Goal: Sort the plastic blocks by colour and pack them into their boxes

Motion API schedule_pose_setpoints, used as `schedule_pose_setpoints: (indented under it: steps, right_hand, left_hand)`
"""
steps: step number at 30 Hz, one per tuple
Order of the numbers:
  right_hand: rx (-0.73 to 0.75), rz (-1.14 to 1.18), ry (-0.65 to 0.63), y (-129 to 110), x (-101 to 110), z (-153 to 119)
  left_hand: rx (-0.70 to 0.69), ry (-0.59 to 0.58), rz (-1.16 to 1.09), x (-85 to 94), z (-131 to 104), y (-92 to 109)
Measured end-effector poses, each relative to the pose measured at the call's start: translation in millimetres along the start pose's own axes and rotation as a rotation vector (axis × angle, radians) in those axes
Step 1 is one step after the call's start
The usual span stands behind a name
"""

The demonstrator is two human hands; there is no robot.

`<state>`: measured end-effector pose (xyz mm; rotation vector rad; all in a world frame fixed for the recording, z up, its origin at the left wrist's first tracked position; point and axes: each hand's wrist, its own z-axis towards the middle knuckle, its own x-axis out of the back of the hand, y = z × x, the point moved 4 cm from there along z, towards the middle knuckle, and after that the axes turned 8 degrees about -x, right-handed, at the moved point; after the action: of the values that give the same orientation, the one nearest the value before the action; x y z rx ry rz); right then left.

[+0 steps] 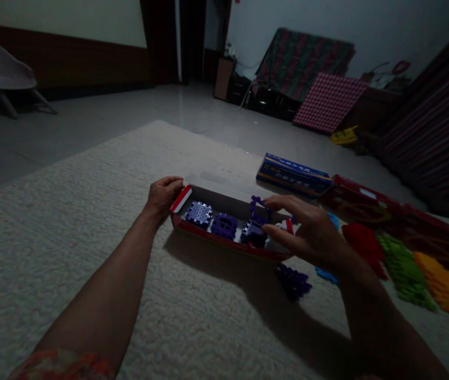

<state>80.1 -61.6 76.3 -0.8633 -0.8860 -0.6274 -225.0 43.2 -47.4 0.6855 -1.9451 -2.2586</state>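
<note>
An open red box (208,236) with a white and grey inside lies on the pale textured mat. In it sit several purple interlocking pieces, among them a light-catching square (199,213) at the left and a purple piece (224,226) beside it. My left hand (163,196) grips the box's left end. Over the right part of the box, my right hand (303,224) pinches a purple frame-like piece (259,209) between thumb and fingers. More purple pieces (293,281) lie on the mat just below the box's right end.
Blue, red (362,245), green (406,272) and orange (443,285) piles of pieces lie at the right. Behind them are a blue box (293,175) and red boxes (366,203). A chair (2,66) stands far left; cloth-covered furniture (303,60) is at the back.
</note>
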Motion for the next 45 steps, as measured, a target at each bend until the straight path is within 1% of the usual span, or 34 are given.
schedule_pose_setpoints:
  steps: [3,7,15,18,20,22,25,27,29,31,33,36,38,39,41,45]
  right_hand:
    - [0.057,0.056,-0.122,-18,-23,10]
    - [0.053,0.048,-0.210,-20,-45,20]
    - [-0.016,-0.019,-0.250,-16,-56,25]
    - [-0.001,-0.001,-0.236,-14,-58,25]
    - [0.021,0.027,-0.197,-12,-54,25]
    - [0.042,0.045,-0.143,-11,-46,24]
    - [0.023,0.032,-0.033,-5,-25,23]
    - [-0.028,0.001,0.062,6,-8,20]
    - [-0.100,-0.039,0.153,24,8,15]
    - [-0.176,-0.086,0.205,50,20,8]
    - [-0.255,-0.140,0.209,80,25,1]
    - [-0.385,-0.210,0.111,125,19,-8]
    - [-0.441,-0.266,-0.001,145,8,-11]
    - [-0.454,-0.293,-0.051,151,3,-11]
    - [-0.458,-0.333,-0.138,156,-8,-11]
    - [-0.444,-0.363,-0.236,152,-22,-7]
  left_hand:
    - [0.004,-0.012,-0.016,0.3,1,-2]
    - [0.018,-0.015,-0.030,1.7,4,-6]
    - [0.004,-0.031,-0.047,1.4,5,-8]
    - [0.010,-0.027,-0.041,1.2,5,-7]
    - [0.017,-0.020,-0.034,1.2,4,-7]
    - [0.023,-0.012,-0.026,1.2,4,-6]
    - [0.023,-0.009,-0.020,1.4,3,-5]
    - [0.020,-0.011,-0.014,1.6,4,-4]
    - [0.018,-0.008,0.001,1.8,3,-4]
    - [0.017,0.001,0.024,1.8,3,-3]
    - [0.012,0.009,0.047,1.5,1,-1]
    - [0.009,0.020,0.068,1.0,-1,2]
    - [0.012,0.023,0.084,0.6,-2,4]
    - [0.014,0.028,0.097,0.5,-2,5]
    - [0.021,0.046,0.125,0.6,-3,7]
    - [0.019,0.052,0.154,0.0,-5,9]
